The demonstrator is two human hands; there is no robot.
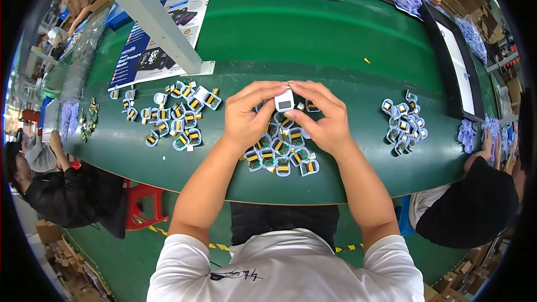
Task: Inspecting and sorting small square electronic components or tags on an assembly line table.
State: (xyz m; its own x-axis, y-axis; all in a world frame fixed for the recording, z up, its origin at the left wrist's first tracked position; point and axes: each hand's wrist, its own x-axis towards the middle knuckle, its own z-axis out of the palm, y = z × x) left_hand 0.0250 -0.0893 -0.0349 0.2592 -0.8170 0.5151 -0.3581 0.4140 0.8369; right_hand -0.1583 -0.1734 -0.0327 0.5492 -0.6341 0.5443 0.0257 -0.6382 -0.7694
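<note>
Between both hands, above the middle of the table, is a small white device [284, 101] with a grey display window. My left hand [253, 109] pinches it from the left, fingertips at its upper edge. On the other side my right hand [323, 111] grips it, with the thumb near its lower right corner. Under and just in front of my hands lies a heap of small open casings [281, 146], pale blue-white with green circuit boards and black and yellow parts inside. My hands partly cover this heap.
Similar casings form a pile at left [178, 114] and another at right [403, 123]. A grey metal post [151, 17] stands on the green table [347, 45], beside a printed sheet [131, 59]. A black-framed tray [456, 61] lies at right. Co-workers sit at both sides.
</note>
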